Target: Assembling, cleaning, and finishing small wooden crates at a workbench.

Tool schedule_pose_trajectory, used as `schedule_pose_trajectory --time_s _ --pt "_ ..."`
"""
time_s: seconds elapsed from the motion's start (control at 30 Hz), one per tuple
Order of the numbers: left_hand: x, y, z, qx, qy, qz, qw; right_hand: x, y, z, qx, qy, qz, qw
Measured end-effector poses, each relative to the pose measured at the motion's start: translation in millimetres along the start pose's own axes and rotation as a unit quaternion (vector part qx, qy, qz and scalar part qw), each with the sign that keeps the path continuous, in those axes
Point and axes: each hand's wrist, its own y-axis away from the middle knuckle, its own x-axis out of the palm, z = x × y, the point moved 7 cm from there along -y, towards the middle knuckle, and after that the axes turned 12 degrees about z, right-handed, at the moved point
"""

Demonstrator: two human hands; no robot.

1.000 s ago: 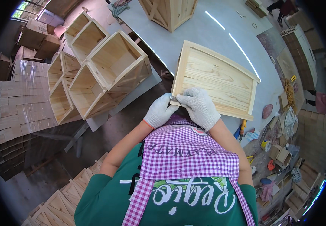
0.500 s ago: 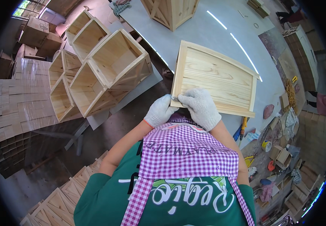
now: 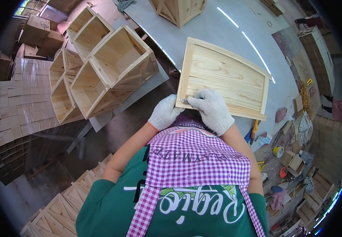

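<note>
With left hand (image 3: 164,113), grips near corner of box (image 3: 222,79) on table (image 3: 228,37); with right hand (image 3: 211,110), touches metal piece (image 3: 184,101) there, pinching or only pressing: cannot tell. Probably best to brace corner and align piece squarely.

Left grip (image 3: 164,113) curled, right grip (image 3: 212,110) bent inward

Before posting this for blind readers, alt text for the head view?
White-gloved right hand at a small silvery piece on the near left corner of a pale, framed wooden panel; white-gloved left hand at its edge. Open, pale wooden boxes at left.
</note>
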Motion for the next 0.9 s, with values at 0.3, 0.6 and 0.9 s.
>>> schedule_pose_trajectory --time_s 0.3,0.6,0.9 --pt "5 2 1 -0.006 0.001 -0.01 1.0 4 6 -6 -0.031 -0.038 0.011 0.999" --pt "3 0 4 -0.016 -0.002 -0.007 1.0 4 1 -11 -0.01 -0.042 0.042 0.998" --pt "-8 -24 -15 -0.017 0.161 -0.014 0.987 -32 46 -46 0.154 -0.296 -0.254 0.908"
